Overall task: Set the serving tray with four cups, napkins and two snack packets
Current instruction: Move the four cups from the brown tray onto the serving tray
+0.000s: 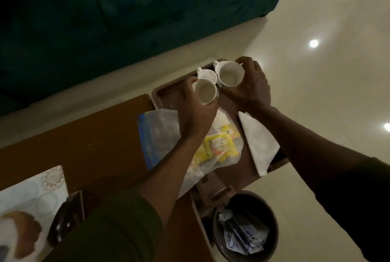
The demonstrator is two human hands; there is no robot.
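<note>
Three white cups (205, 91) over brown tray's (164, 93) far end, seemingly empty

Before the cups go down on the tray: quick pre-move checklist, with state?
1. Left hand grips a cup: ok.
2. Right hand grips a cup: ok.
3. Third cup already at the tray's far end: ok.
4. Fourth cup present: cannot tell, none in view.
5. Free tray floor for both held cups: cannot tell, hands cover it.
6. Snack packets out of the plastic bag: not ok, still inside.
7. Napkin fully on tray: not ok, overhangs the right rim.
</note>
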